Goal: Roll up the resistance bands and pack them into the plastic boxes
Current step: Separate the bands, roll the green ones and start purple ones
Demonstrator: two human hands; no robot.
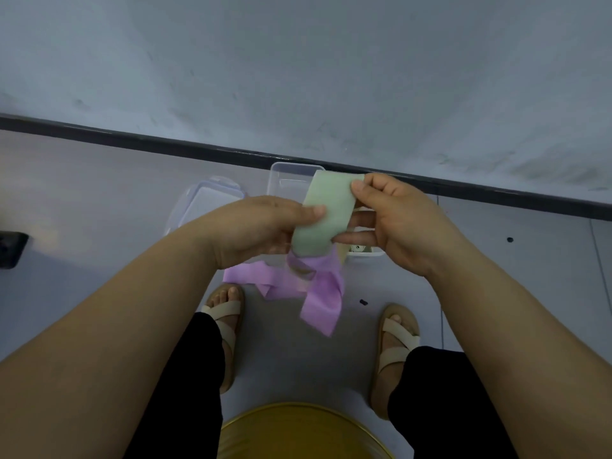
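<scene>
A pale green resistance band (326, 213) is held flat in the air between both hands. My left hand (261, 230) pinches its lower left edge with thumb on top. My right hand (394, 220) pinches its upper right corner, other fingers stretched beneath the band. Under the hands a purple band (319, 294) lies loose and crumpled on the floor. A clear plastic box (284, 177) stands open on the floor behind the green band, partly hidden by it. Its clear lid (208, 200) lies to the left.
A second white-rimmed box (362, 251) peeks out below my right hand. My sandalled feet (227, 313) rest on the grey floor either side of the purple band. A dark baseboard (132, 137) and wall run behind. A yellow stool edge (301, 425) sits at the bottom.
</scene>
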